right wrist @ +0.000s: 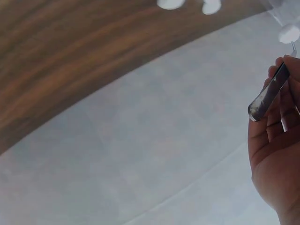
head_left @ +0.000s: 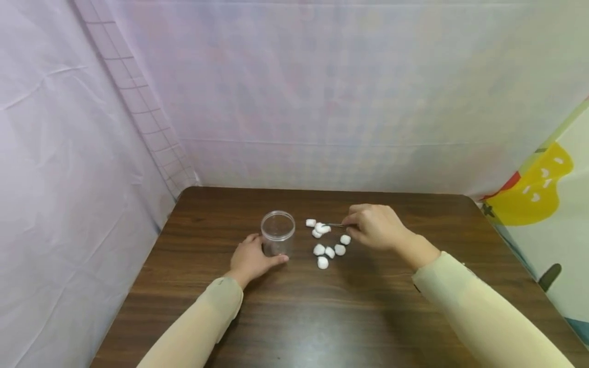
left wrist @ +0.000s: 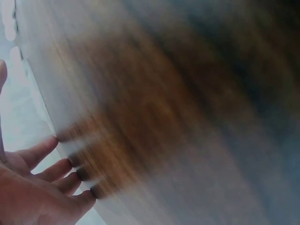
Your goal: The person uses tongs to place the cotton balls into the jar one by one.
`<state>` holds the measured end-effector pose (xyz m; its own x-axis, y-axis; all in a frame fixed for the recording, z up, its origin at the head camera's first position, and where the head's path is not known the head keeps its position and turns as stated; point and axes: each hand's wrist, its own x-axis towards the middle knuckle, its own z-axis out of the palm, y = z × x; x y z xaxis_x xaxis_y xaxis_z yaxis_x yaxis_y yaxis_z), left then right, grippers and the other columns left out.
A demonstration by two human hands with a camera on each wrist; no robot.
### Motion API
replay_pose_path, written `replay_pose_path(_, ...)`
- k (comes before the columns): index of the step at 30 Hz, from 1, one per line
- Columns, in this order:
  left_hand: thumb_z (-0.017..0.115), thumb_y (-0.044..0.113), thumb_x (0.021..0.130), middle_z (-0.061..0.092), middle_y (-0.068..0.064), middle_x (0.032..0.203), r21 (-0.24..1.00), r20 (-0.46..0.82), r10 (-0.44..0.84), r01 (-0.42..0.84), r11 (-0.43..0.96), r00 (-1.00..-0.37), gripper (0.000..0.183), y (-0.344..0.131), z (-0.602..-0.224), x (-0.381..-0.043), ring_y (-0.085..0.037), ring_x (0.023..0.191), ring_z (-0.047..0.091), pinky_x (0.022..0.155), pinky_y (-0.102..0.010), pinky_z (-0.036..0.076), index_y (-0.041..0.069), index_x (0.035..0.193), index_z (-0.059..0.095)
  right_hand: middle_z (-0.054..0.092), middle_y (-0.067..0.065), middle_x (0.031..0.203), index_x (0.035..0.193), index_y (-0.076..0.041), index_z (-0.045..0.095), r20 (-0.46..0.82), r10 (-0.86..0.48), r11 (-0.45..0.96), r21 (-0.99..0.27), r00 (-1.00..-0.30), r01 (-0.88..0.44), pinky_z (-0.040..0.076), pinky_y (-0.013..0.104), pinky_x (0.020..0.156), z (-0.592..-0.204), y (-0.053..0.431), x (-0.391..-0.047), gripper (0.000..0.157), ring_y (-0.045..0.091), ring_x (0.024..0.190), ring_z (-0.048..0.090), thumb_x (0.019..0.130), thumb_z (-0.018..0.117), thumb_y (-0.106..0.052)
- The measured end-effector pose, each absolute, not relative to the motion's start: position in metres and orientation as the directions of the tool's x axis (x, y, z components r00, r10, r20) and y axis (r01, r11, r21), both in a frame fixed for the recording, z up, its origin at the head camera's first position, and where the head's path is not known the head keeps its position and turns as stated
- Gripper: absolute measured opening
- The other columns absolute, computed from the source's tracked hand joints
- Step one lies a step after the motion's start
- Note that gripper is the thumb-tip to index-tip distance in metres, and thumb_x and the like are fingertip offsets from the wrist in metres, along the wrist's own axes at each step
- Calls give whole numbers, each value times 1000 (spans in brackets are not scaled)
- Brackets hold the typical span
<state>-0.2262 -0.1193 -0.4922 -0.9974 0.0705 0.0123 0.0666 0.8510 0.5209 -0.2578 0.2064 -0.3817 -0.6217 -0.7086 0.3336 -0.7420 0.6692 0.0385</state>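
My left hand (head_left: 252, 259) holds a clear plastic jar (head_left: 278, 239) that stands upright and lidless on the table, thumb at its near side and fingers behind. In the left wrist view the fingers (left wrist: 51, 180) show bent at the tips. Metal tweezers (head_left: 335, 225) are pinched in my right hand (head_left: 378, 228), pointing left, with their tips right at a white cotton ball (head_left: 324, 229) in a small cluster. In the right wrist view the wide back end of the tweezers (right wrist: 268, 97) sticks out past the fingers, and a white ball (right wrist: 289, 33) shows at their tips.
More white balls (head_left: 319, 249) lie loosely right of the jar, in front of the cluster. The dark wooden table (head_left: 299, 312) ends at a pale hanging sheet (head_left: 322, 102) behind, with another sheet (head_left: 69, 168) along the left.
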Motion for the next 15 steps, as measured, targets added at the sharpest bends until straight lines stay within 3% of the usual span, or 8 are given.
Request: replay_pose_path(15,75,71,73,49,-19,145,525,13,68,64,849,-998,91,-118,-492,-226,-42,132,44,108,-59,35,12,140,57,62,-8,87,98,-15,80,339,-734,629,17,-588,-777,43,26,46,-356,141,-274,16,5,59,51,85,71,-17)
